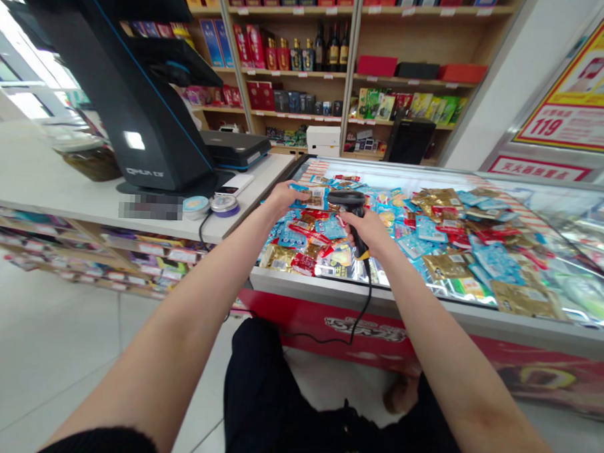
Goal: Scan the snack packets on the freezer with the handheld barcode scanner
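Observation:
My right hand [366,229] grips the handle of a black barcode scanner [347,200], whose head points left toward a small snack packet [313,196]. My left hand [283,197] holds that packet up, fingers closed on its edge, just above the pile. The scanner's black cable [367,303] hangs down over the front of the freezer. Both hands hover over a heap of blue, red and gold snack packets [431,239] spread on the glass top of a chest freezer [359,299].
A white counter [43,188] at left carries a black checkout terminal [137,112], a small printer [235,149], a phone and round tins [225,204]. Wooden shelves [353,75] with boxes and bottles line the back wall. A red promotional poster [582,98] hangs at right.

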The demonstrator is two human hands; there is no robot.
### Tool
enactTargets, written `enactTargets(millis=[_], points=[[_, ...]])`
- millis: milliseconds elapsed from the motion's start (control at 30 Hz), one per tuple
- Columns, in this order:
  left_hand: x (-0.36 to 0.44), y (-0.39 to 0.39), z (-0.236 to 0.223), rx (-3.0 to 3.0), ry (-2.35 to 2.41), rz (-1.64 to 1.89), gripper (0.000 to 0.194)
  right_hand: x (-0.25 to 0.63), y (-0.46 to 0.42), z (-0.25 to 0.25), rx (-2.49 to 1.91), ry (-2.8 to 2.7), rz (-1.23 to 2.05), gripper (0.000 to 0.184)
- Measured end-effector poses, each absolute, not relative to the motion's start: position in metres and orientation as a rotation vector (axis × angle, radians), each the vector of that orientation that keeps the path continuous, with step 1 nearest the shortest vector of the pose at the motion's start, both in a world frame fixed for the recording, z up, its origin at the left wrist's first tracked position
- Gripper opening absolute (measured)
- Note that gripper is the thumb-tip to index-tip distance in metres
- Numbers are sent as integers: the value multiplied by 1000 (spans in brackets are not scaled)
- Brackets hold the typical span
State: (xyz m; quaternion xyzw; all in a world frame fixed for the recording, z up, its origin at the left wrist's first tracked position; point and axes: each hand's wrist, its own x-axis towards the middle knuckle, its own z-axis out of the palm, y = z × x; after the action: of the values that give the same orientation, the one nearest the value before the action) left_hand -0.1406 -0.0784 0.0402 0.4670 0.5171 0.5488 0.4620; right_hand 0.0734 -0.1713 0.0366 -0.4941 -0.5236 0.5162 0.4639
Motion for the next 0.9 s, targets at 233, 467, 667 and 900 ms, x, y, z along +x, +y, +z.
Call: enactTargets(millis=[233, 467, 667, 900], points=[[-123, -72, 27, 1172, 1282, 1401, 44, 77, -172, 34, -1213, -1275, 1254, 25], [-118, -69, 20, 1253, 1318, 1435, 42, 80, -171, 33, -1237, -1336, 1210, 28], [-115, -63, 14, 1274, 1314, 1415, 40, 82, -173, 34, -1254, -1354, 1176, 27], [-110, -68, 20, 1273, 1396, 1405, 34, 84, -172, 35, -1253, -1312, 1229, 26]])
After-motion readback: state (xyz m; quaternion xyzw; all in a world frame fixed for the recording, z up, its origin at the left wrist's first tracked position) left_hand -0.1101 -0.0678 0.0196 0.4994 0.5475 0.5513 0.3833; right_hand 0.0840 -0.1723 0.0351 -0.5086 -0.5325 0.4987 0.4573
